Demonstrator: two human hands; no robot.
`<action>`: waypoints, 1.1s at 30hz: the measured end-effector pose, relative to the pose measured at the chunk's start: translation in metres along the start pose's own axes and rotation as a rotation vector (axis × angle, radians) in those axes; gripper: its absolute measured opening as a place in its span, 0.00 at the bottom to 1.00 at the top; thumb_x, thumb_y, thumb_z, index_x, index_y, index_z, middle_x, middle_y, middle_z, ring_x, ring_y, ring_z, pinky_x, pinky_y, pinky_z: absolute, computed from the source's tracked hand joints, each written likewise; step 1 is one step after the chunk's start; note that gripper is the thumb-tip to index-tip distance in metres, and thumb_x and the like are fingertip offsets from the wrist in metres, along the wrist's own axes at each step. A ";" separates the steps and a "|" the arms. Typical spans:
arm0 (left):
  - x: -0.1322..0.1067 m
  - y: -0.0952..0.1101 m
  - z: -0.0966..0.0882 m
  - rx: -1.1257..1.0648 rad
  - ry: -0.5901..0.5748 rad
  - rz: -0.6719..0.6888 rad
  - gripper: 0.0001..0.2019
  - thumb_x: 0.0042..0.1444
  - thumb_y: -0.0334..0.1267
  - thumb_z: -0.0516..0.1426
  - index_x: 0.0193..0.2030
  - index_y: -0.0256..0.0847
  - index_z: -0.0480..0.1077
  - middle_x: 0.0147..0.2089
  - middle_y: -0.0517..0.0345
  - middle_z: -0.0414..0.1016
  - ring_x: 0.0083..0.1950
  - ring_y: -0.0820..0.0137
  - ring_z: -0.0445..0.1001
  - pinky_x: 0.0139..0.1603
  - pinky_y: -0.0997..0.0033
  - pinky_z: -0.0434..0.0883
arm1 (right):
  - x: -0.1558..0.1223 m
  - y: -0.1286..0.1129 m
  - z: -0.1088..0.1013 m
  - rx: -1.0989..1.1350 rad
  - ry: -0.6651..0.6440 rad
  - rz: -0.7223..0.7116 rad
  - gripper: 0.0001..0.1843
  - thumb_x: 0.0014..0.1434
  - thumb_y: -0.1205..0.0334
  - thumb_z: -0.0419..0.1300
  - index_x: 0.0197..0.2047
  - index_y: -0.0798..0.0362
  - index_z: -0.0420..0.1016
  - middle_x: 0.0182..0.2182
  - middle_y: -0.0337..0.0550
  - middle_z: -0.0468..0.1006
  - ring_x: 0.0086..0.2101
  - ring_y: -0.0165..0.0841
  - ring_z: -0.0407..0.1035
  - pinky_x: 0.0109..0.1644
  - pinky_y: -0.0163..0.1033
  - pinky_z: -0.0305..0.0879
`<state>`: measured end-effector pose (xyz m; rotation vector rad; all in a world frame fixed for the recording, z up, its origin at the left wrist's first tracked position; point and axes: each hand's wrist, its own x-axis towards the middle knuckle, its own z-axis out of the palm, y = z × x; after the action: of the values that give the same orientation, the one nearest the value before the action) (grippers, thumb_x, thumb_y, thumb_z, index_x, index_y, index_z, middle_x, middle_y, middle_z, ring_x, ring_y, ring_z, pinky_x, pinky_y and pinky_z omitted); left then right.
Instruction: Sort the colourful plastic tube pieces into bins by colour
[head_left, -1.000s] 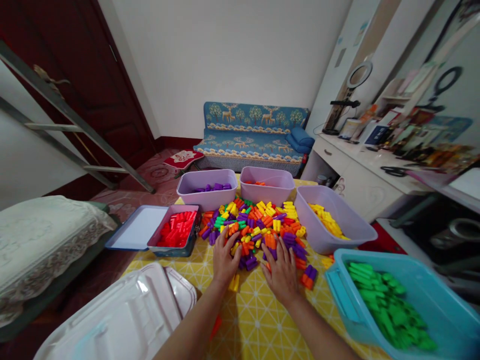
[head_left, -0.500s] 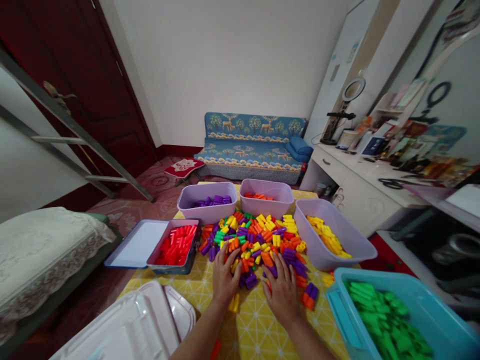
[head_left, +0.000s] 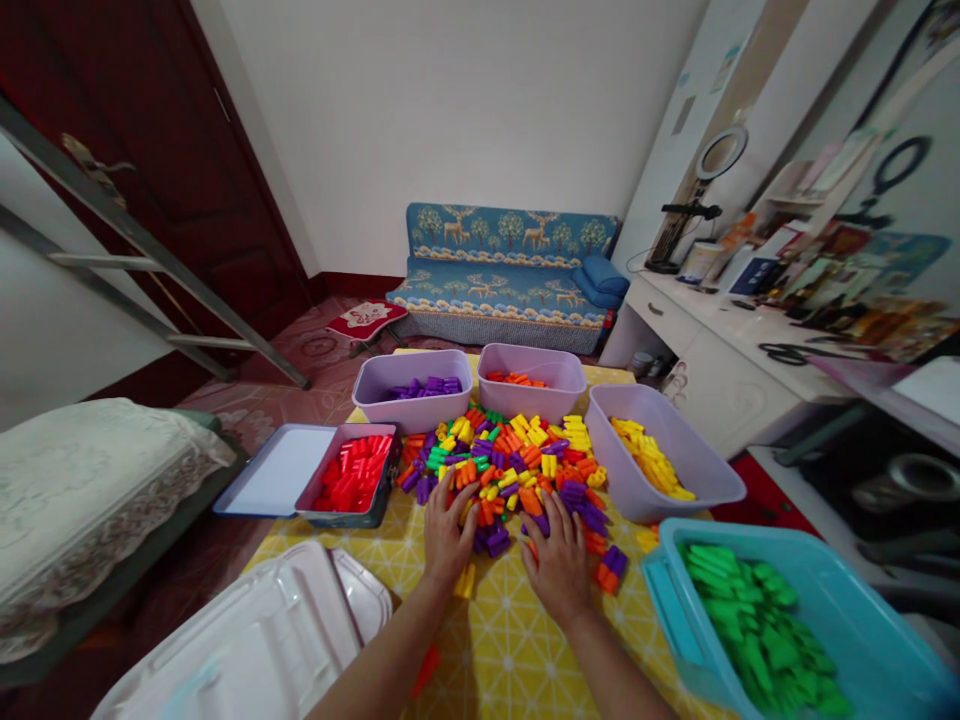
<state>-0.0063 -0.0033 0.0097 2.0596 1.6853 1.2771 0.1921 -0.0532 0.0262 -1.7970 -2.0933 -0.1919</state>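
A mixed pile of small plastic pieces (head_left: 517, 456), orange, yellow, purple, green and red, spreads over the yellow patterned tablecloth (head_left: 510, 640). My left hand (head_left: 448, 535) rests at the pile's near left edge, fingers spread and touching pieces. At the near right edge lies my right hand (head_left: 559, 565), its fingers apart over orange and purple pieces. Neither hand grips anything that I can see; what lies under the palms is hidden. A joined purple and orange cluster (head_left: 611, 569) sits right of my right hand. Some yellow pieces (head_left: 465, 581) lie beside my left wrist.
Behind the pile stand lilac bins with purple (head_left: 411, 413) and orange (head_left: 531, 403) pieces. A lilac bin (head_left: 712, 490) of yellow pieces and a teal bin (head_left: 840, 570) of green ones stand right. Left are a tin box (head_left: 345, 519) of red pieces and white lids (head_left: 247, 640).
The camera view has shifted slightly, so the bins and table sit a little higher in the picture. Both hands stay at the pile's near edge with almost the same pose.
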 end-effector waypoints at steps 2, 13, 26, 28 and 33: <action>0.000 0.002 -0.001 0.013 -0.001 0.009 0.18 0.62 0.37 0.52 0.57 0.52 0.71 0.69 0.54 0.57 0.67 0.59 0.59 0.65 0.48 0.62 | 0.000 0.001 0.002 -0.010 0.008 0.001 0.23 0.60 0.53 0.58 0.59 0.40 0.70 0.69 0.48 0.54 0.67 0.45 0.48 0.66 0.58 0.45; -0.003 0.025 -0.018 0.149 -0.157 0.260 0.12 0.51 0.46 0.63 0.43 0.53 0.78 0.71 0.58 0.55 0.71 0.49 0.50 0.67 0.37 0.51 | -0.002 0.004 0.007 -0.047 0.032 0.029 0.27 0.61 0.56 0.56 0.63 0.40 0.65 0.70 0.45 0.49 0.68 0.48 0.44 0.66 0.59 0.45; -0.007 0.043 -0.019 0.141 -0.264 0.233 0.04 0.49 0.40 0.66 0.34 0.52 0.79 0.70 0.62 0.59 0.70 0.48 0.53 0.66 0.31 0.50 | 0.001 0.002 0.002 0.004 0.025 0.034 0.20 0.60 0.54 0.57 0.56 0.43 0.73 0.69 0.47 0.54 0.66 0.46 0.49 0.66 0.58 0.46; 0.001 0.048 -0.022 0.066 -0.247 0.200 0.05 0.50 0.40 0.65 0.35 0.52 0.79 0.68 0.59 0.63 0.67 0.51 0.59 0.65 0.37 0.56 | 0.001 0.002 0.002 0.013 0.022 0.035 0.20 0.60 0.55 0.58 0.55 0.43 0.74 0.68 0.48 0.55 0.66 0.46 0.49 0.66 0.57 0.46; 0.065 0.051 -0.031 -0.584 -0.094 -0.407 0.07 0.48 0.38 0.66 0.35 0.43 0.78 0.37 0.55 0.79 0.40 0.64 0.76 0.47 0.62 0.75 | 0.000 0.003 0.004 0.006 0.024 0.044 0.20 0.59 0.54 0.60 0.55 0.44 0.74 0.68 0.48 0.55 0.66 0.46 0.49 0.67 0.56 0.45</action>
<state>0.0068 0.0255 0.0918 1.3410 1.3738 1.3038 0.1939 -0.0511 0.0223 -1.8263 -2.0340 -0.1941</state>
